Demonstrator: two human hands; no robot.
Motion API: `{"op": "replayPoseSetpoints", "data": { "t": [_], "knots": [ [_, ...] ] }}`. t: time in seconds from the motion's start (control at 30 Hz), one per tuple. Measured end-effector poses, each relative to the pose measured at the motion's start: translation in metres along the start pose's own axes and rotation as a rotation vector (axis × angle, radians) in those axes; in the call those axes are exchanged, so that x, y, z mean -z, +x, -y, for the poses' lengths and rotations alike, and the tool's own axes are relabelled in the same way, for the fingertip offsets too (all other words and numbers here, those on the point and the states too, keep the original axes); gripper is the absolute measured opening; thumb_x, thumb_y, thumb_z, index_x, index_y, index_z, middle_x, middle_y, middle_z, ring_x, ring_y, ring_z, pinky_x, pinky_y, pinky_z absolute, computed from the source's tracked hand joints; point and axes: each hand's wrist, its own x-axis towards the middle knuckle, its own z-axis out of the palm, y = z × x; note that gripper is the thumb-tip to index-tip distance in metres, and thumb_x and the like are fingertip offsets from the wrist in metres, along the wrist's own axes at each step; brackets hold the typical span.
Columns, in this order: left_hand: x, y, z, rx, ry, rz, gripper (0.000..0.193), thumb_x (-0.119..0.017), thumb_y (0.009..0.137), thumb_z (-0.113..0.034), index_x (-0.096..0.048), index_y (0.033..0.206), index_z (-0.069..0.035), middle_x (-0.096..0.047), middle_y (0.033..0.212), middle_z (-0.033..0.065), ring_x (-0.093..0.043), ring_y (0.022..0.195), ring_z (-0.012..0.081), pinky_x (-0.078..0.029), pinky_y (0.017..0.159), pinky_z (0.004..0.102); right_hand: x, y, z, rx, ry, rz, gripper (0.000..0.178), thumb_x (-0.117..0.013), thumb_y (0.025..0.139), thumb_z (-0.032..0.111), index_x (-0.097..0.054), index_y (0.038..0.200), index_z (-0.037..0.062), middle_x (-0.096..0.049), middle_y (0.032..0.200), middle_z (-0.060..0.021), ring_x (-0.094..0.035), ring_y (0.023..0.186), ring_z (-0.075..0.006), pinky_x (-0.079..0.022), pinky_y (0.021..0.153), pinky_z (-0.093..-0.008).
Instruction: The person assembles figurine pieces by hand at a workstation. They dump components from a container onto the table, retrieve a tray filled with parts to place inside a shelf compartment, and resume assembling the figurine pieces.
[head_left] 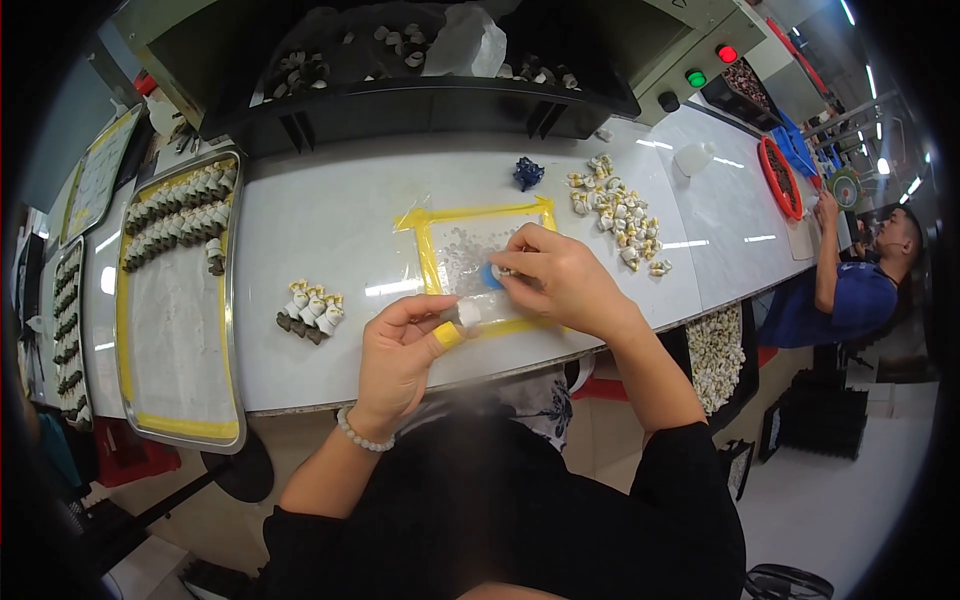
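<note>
My left hand (pixel 398 350) pinches a small white and grey figurine part (pixel 466 313) between thumb and fingers. Yellow tape wraps the thumb. Close beside it, my right hand (pixel 560 278) is closed in a pinch; a bit of white and a blue patch show at its fingertips, but what it grips is too small to make out. Both hands are over a rectangle framed in yellow tape (pixel 427 262) with small round marks inside. Left of my left hand stand several white and grey figurines (pixel 312 311) with yellow tops. Beyond my right hand lies a pile of small white-and-yellow parts (pixel 622 218).
A metal tray (pixel 238 350) at the left holds rows of figurines. A dark blue spiky object (pixel 528 173) lies behind the taped rectangle. A black bin (pixel 400 110) with loose parts stands at the back. Another person (pixel 850 290) works at far right, near a red basket (pixel 778 180).
</note>
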Motion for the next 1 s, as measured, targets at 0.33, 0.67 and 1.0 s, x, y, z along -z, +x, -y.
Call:
{"op": "replayPoseSetpoints", "data": {
  "t": [0.33,0.67,1.0],
  "knots": [
    [-0.002,0.000,-0.002,0.021,0.014,0.009,0.024,-0.060,0.082,0.005,-0.054,0.106,0.006,-0.062,0.095,0.0166,-0.065,0.082,0.0264,-0.055,0.077,0.0338,0.000,-0.007,0.004,-0.085,0.113,-0.060,0.026,-0.065,0.076,0.003,-0.066,0.101,0.0028,-0.058,0.087,-0.0079,-0.059,0.074,-0.0173,-0.048,0.065,-0.0253],
    [-0.002,0.000,-0.004,0.064,0.000,0.042,0.023,-0.060,0.081,0.007,-0.056,0.104,0.008,-0.061,0.104,0.0167,-0.062,0.096,0.0229,-0.052,0.088,0.0365,0.003,-0.009,0.016,-0.059,0.218,-0.130,0.028,-0.065,0.074,0.002,-0.066,0.102,0.0021,-0.059,0.087,-0.0077,-0.058,0.074,-0.0151,-0.048,0.064,-0.0256],
    [0.002,-0.001,0.002,0.016,0.015,0.040,0.022,-0.059,0.083,0.005,-0.055,0.105,0.006,-0.061,0.104,0.0187,-0.064,0.090,0.0275,-0.056,0.080,0.0380,0.002,-0.015,0.036,-0.069,0.443,-0.045,0.029,-0.067,0.074,0.000,-0.066,0.103,-0.0002,-0.060,0.090,-0.0084,-0.057,0.078,-0.0155,-0.046,0.067,-0.0249]
  ]
}}
